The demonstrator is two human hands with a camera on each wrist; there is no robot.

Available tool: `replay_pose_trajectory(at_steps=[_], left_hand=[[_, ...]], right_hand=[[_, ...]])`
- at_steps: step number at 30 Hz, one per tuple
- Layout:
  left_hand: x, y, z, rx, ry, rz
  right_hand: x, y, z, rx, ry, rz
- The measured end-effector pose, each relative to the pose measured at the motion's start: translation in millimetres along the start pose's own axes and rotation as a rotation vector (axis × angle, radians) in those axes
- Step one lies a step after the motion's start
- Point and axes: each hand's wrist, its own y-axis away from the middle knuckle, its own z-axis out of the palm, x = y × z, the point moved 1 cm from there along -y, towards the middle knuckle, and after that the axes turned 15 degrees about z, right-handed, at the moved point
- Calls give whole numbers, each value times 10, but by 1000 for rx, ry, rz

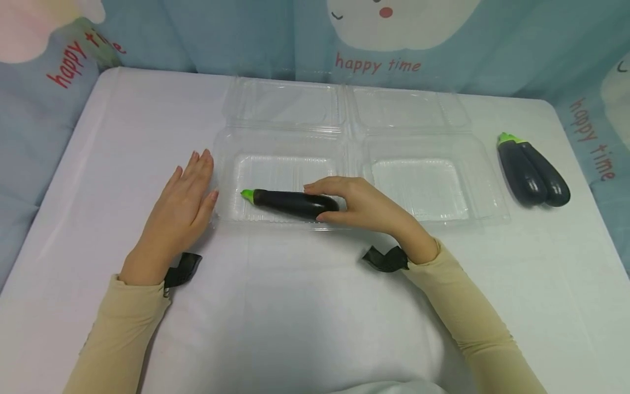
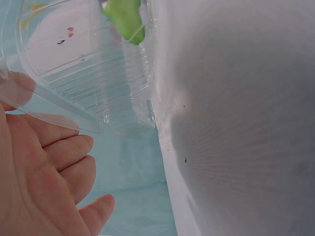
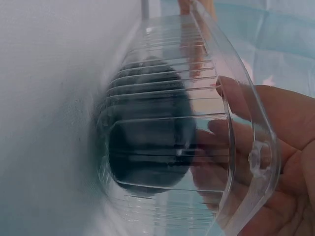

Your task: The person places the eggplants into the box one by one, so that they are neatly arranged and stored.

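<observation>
A dark eggplant (image 1: 293,204) with a green stem lies in the left clear plastic clamshell box (image 1: 231,216), its stem pointing left. My right hand (image 1: 366,205) is over the eggplant's thick end, thumb on the near side and fingers on the far side. In the right wrist view, the thumb stands apart from the eggplant (image 3: 150,132); the fingertips are close to its top, and contact is hard to tell through the plastic. My left hand (image 1: 182,202) is beside the box's left edge with fingers extended. The green stem (image 2: 125,19) shows in the left wrist view.
A second clear clamshell box (image 1: 418,189) stands to the right of the first; both lids (image 1: 287,104) lie open toward the back. Two more eggplants (image 1: 534,172) lie together on the white table (image 1: 275,306) at the right. A blue printed curtain (image 1: 246,33) hangs behind.
</observation>
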Motion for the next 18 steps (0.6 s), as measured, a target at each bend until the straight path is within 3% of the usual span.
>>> replay_pose_trajectory(at_steps=[9, 18], left_hand=[[-14, 8, 11, 18, -2, 16], [-7, 1, 8, 9, -5, 8]], right_hand=[[-3, 1, 4, 31, -24, -14], [-44, -8, 64, 56, 115, 34]])
